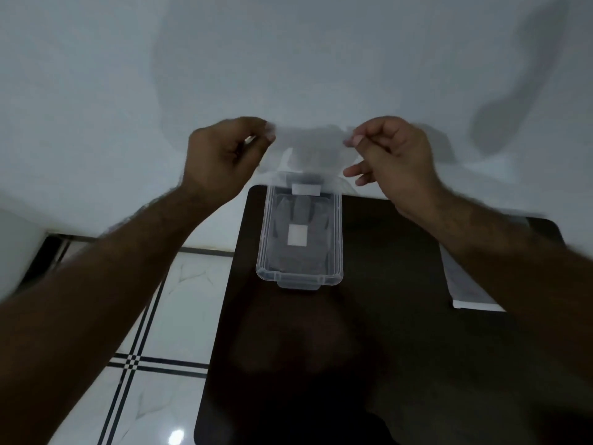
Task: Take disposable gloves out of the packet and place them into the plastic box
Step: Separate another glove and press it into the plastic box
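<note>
Head view looks down on a thin, see-through disposable glove (pixel 313 146) stretched out in the air between two raised hands. It hangs above the far end of the plastic box (pixel 300 234), and its lower edge droops toward the far rim of the box; whether it touches that rim cannot be told, as the film is pale and blurred against the wall. The left hand (pixel 224 159) pinches the glove's left edge between thumb and forefinger, the other fingers curled in. The right hand (pixel 390 155) pinches the right edge the same way, with the lower fingers loosely spread beneath.

That box is clear and rectangular, open at the top, with a tab at each short end. It stands on the dark tabletop (pixel 369 332), near the far edge, its long side running away from the camera. Crumpled clear film, apparently gloves, lies inside it, and a small white square shows in the middle of the box.

To the right, partly hidden by the right forearm, a flat pale packet (pixel 465 284) lies on the tabletop, well apart from the box. A plain white wall (pixel 288 59) rises behind, carrying soft shadows. To the left of the tabletop is a glossy white tiled floor (pixel 167 316) with dark stripe lines.
</note>
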Demonstrator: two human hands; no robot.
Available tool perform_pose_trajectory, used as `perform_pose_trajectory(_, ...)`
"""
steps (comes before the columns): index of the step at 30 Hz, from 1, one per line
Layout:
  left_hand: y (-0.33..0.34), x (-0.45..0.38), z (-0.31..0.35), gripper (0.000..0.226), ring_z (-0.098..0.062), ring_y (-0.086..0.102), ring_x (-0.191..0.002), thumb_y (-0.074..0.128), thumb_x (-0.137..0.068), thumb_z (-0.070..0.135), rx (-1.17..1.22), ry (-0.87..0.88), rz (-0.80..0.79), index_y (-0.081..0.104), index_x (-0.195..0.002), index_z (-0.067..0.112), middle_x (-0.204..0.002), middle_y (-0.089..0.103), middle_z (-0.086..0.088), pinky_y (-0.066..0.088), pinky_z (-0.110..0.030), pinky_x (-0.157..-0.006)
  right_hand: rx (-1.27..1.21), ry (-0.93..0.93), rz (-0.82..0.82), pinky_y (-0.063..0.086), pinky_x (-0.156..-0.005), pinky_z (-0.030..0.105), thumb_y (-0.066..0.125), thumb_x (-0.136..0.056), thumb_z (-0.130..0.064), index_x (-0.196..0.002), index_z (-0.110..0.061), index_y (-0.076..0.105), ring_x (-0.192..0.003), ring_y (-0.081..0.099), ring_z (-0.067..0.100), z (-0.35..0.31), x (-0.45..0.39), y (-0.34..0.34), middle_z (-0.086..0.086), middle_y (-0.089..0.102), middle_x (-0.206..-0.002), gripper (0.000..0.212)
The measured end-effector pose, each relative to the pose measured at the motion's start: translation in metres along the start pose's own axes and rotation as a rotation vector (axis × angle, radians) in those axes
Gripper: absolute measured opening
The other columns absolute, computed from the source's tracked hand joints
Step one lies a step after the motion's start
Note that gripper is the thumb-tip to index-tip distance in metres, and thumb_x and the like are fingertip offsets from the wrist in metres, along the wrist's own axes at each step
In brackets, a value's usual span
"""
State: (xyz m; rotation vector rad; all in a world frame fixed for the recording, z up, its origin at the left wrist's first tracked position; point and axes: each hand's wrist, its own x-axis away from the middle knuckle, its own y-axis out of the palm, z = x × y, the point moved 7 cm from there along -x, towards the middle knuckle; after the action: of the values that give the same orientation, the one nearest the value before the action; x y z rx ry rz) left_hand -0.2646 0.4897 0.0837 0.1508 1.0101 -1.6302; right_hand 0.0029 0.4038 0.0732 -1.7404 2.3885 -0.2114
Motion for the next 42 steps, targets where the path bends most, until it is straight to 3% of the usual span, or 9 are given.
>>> perform_pose_trajectory(6,0.022,0.028,-0.001,0.021,-0.024,0.070,-0.075,0.068,-0.107,0.024,-0.172,0.155,-0.184,0.081,-0.112,0.010,-0.096,0.081,-0.003,0.052,-0.031,-0.071,0.174,0.001,-0.134,0.065,-0.059,0.033,0.067,-0.107,-0.014,-0.110,-0.011,0.073,-0.074,0.082,0.026,0.035,0.022,0.009,0.005,0.080,-0.113,0.007)
perform_pose_trajectory(10,0.050,0.043,-0.028,0.031,-0.030,0.068,-0.085,0.059,-0.104,0.029,-0.219,0.224,-0.322,0.080,-0.109,0.007,-0.111,0.082,-0.007,0.049,-0.042,-0.080,0.300,0.023,-0.166,0.067,-0.063,0.039,0.068,-0.106,-0.012,-0.112,-0.009,0.074,-0.074,0.081,0.019,0.068,0.017,0.017,-0.001,0.078,-0.111,0.009)
perform_pose_trajectory(14,0.071,0.054,-0.054,0.032,-0.032,0.070,-0.090,0.058,-0.102,0.028,-0.235,0.227,-0.403,0.082,-0.108,0.008,-0.115,0.082,-0.008,0.049,-0.043,-0.084,0.427,-0.047,-0.234,0.066,-0.068,0.030,0.070,-0.105,-0.013,-0.113,-0.012,0.076,-0.079,0.080,0.017,0.094,0.011,0.028,-0.005,0.077,-0.116,0.011)
perform_pose_trajectory(18,0.089,0.067,-0.079,0.032,-0.034,0.068,-0.093,0.061,-0.096,0.031,-0.288,0.213,-0.505,0.084,-0.105,0.011,-0.115,0.083,-0.007,0.056,-0.048,-0.082,0.664,-0.186,-0.360,0.060,-0.097,0.037,0.073,-0.100,-0.014,-0.111,-0.015,0.080,-0.112,0.074,0.019,0.115,0.010,0.042,0.003,0.077,-0.128,0.014)
perform_pose_trajectory(20,0.098,0.077,-0.090,0.027,-0.033,0.068,-0.099,0.067,-0.093,0.031,-0.322,0.241,-0.572,0.084,-0.106,0.015,-0.115,0.083,-0.003,0.057,-0.048,-0.082,0.779,-0.263,-0.434,0.057,-0.103,0.038,0.074,-0.098,-0.015,-0.110,-0.016,0.081,-0.121,0.072,0.021,0.123,0.014,0.049,0.005,0.077,-0.131,0.014)
perform_pose_trajectory(28,0.137,0.110,-0.104,0.012,-0.030,0.070,-0.122,0.086,-0.086,0.027,-0.470,0.399,-0.838,0.084,-0.098,0.026,-0.106,0.083,0.008,0.037,-0.053,-0.105,1.011,-0.213,-0.619,0.054,-0.108,0.042,0.069,-0.103,-0.029,-0.119,-0.026,0.082,-0.133,0.066,0.016,0.151,0.017,0.058,-0.004,0.067,-0.150,0.020)
perform_pose_trajectory(33,0.159,0.121,-0.107,0.016,-0.027,0.058,-0.142,0.072,-0.097,0.035,-0.612,0.434,-1.083,0.081,-0.110,0.033,-0.118,0.080,0.014,0.021,-0.065,-0.119,1.171,-0.221,-0.885,0.047,-0.112,0.037,0.060,-0.108,-0.035,-0.135,-0.032,0.074,-0.141,0.058,0.013,0.159,0.020,0.072,-0.008,0.056,-0.161,0.030)
perform_pose_trajectory(36,0.168,0.125,-0.108,0.026,-0.020,0.046,-0.152,0.062,-0.104,0.040,-0.715,0.397,-1.243,0.076,-0.126,0.038,-0.132,0.075,0.016,0.009,-0.066,-0.127,1.282,-0.258,-1.001,0.051,-0.110,0.039,0.059,-0.108,-0.035,-0.137,-0.030,0.072,-0.137,0.062,0.016,0.164,0.020,0.084,-0.006,0.062,-0.155,0.032)
perform_pose_trajectory(42,0.176,0.126,-0.109,0.029,-0.016,0.044,-0.152,0.063,-0.105,0.041,-0.737,0.361,-1.360,0.073,-0.133,0.040,-0.135,0.073,0.015,0.002,-0.065,-0.129,1.455,-0.233,-1.219,0.053,-0.105,0.039,0.063,-0.106,-0.030,-0.140,-0.029,0.068,-0.122,0.067,0.020,0.178,0.026,0.109,-0.003,0.071,-0.133,0.034)
